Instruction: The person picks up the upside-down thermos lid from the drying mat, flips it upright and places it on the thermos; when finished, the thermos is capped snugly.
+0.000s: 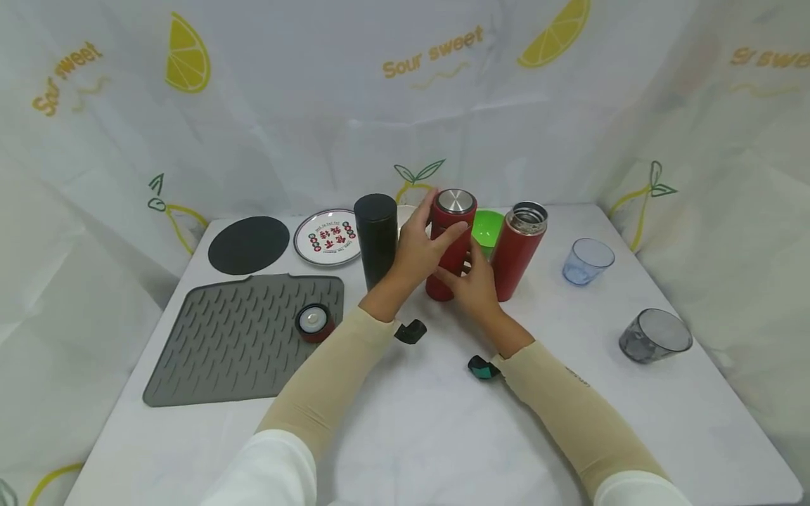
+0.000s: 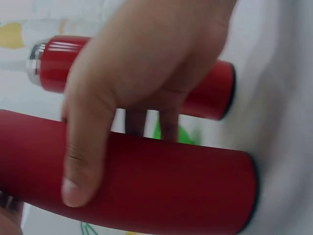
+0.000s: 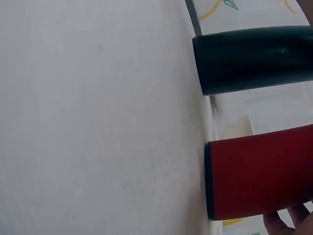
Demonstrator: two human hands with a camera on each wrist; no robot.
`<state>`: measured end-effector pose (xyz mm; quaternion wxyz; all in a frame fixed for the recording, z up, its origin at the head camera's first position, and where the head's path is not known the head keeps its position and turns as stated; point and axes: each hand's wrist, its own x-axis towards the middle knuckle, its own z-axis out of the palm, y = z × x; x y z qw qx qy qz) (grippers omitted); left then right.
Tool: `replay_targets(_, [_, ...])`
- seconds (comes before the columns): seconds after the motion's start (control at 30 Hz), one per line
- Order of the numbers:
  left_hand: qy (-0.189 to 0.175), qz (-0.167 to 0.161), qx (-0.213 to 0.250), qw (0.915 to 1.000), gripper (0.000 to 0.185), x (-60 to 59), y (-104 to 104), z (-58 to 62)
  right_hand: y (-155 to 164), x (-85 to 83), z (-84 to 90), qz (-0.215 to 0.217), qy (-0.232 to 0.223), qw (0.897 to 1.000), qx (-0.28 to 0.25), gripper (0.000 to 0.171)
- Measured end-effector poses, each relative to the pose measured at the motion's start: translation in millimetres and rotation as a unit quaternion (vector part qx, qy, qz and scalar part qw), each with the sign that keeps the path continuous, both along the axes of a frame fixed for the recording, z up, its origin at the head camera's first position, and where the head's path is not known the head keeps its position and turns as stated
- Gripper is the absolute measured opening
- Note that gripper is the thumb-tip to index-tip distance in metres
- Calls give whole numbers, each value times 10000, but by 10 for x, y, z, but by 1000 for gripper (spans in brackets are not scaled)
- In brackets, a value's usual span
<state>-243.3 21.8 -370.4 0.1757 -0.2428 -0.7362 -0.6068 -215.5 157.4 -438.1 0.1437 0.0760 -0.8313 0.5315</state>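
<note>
staged tabletop recording booth, not a lived-in kitchen. white table [image 1: 405,422] enclosed on three sides by a hanging white curtain [image 1: 285,105] printed with lemons and "sour sweet" (it hides whatever room lies behind). props are kitchenware laid out apart: grey silicone drying mat [image 1: 234,344], black round mat [image 1: 249,244], printed plate [image 1: 327,237], insulated flasks [image 1: 376,239], green bowl [image 1: 489,228], two tinted tumblers [image 1: 654,335]. no sink, stove or cupboards in view.

Beige arm sleeves [image 1: 342,365] over white cuffs, bare hands.
</note>
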Motion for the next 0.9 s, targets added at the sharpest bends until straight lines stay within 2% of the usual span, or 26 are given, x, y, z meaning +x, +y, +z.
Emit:
replay_targets(0.1, [178, 90, 427, 9989, 63, 27, 45, -113, 41, 8, 2, -17, -41, 10000, 87, 79])
replay_targets(0.2, [478, 546, 715, 9948, 46, 121, 110, -173, 60, 20, -4, 63, -15, 10000, 8, 78])
replay_targets(0.27, [604, 759, 797, 9921, 43, 168, 156, -160, 59, 16, -13, 121, 68, 9999, -40, 77])
replay_targets(0.37, [392, 700, 783, 9937, 56, 180, 204, -68, 44, -10, -20, 163, 190, 9996, -86, 76])
replay_targets(0.5, [-153, 603, 404, 9972, 79, 81, 213, 66, 2, -52, -20, 231, 210, 9995, -37, 78])
replay_targets(0.57, [-294, 640, 218, 9973, 83, 26, 208, 89, -10, -62, -22, 259, 204, 9994, -35, 78])
replay_targets(0.63, [-384, 671, 219, 9968, 83, 2, 199, 63, -14, -66, -28, 289, 204, 9994, -61, 76])
replay_targets(0.73, [-191, 829, 580, 9947, 74, 64, 188, -42, 7, -54, -52, 195, 195, 9996, 5, 75])
replay_targets(0.83, [281, 952, 922, 9908, 54, 157, 200, -148, 27, -48, -78, 72, 228, 9997, 38, 75])
replay_targets(0.9, [523, 979, 972, 9891, 44, 193, 207, -168, 26, -52, -83, 48, 254, 9997, 21, 74])
